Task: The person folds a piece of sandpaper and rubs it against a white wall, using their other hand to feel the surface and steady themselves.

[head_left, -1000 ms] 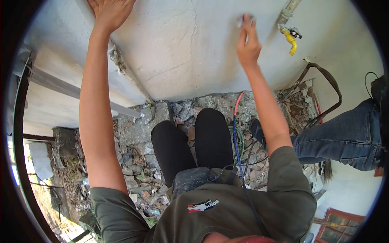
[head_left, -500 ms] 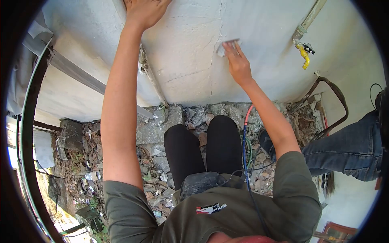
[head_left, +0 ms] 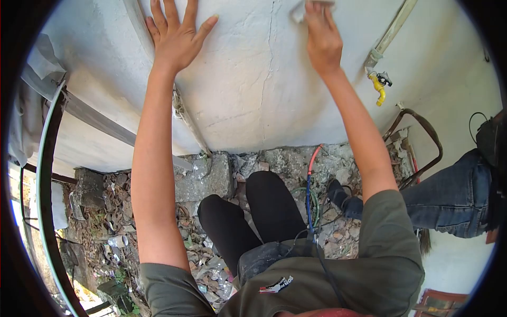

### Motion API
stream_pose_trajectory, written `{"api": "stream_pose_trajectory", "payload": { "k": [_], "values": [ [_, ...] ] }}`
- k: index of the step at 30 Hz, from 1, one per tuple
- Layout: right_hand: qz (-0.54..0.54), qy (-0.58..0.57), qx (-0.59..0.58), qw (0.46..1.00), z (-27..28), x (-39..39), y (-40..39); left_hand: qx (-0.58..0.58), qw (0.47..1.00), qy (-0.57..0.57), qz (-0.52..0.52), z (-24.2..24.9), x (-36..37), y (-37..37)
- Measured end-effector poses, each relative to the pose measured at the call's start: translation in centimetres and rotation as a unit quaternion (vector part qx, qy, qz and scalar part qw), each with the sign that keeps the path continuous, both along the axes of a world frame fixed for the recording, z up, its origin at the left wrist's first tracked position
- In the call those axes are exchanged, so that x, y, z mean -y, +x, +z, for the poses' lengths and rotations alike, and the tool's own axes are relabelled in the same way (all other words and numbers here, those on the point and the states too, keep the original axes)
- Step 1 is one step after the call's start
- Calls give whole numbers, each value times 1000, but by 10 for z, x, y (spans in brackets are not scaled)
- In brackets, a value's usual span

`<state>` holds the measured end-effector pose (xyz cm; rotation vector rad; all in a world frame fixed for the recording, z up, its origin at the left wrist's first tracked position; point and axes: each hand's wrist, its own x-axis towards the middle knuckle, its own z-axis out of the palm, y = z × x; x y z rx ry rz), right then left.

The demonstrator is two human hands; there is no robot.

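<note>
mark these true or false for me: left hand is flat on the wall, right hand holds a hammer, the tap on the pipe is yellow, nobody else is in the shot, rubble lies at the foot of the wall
1. The left hand is spread flat on the wall. True.
2. The right hand holds a hammer. False: it presses a small pale pad against the wall.
3. The tap on the pipe is yellow. True.
4. Nobody else is in the shot. False: another person's leg in blue jeans shows at the right.
5. Rubble lies at the foot of the wall. True.
</note>
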<state>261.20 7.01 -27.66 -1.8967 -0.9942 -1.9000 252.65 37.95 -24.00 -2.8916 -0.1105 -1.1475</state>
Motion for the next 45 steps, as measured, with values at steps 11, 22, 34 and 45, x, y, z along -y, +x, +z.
{"api": "stream_pose_trajectory", "payload": {
  "k": [11,22,34,45],
  "values": [
    [32,13,47,998,57,50,-36,131,987,37,-81,-16,-13,10],
    [-42,-32,43,998,101,49,-11,125,987,54,-80,-14,-10,9],
    [-48,-17,-31,998,107,32,-3,131,988,58,-64,-12,-10,9],
    [-6,-22,-201,979,26,18,-9,147,986,54,-64,-14,-19,14]
  ]
}}
